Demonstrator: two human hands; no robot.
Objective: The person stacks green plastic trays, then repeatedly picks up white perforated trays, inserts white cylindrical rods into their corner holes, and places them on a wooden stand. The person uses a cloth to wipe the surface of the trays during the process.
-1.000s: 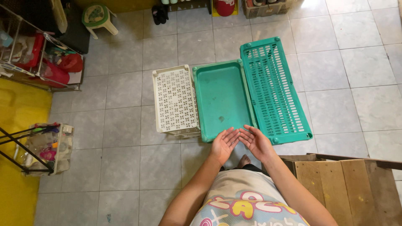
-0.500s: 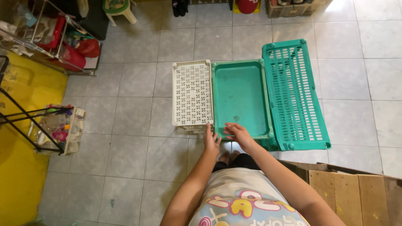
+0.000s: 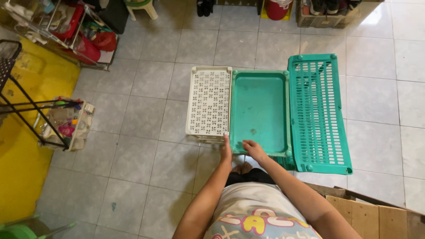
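Since a second ago your hands have come apart from their palms-up pose and dropped to the near end of the trays. In the head view, your left hand (image 3: 226, 151) now presses flat, fingers straight, at the near corner where the cream perforated plastic tray (image 3: 209, 102) meets the solid teal plastic tray (image 3: 259, 110). Your right hand (image 3: 253, 148) curls over that teal tray's near rim, grip closing on it. The teal slatted plastic tray (image 3: 318, 113) lies untouched at three o'clock on the grey tiled floor (image 3: 146, 132).
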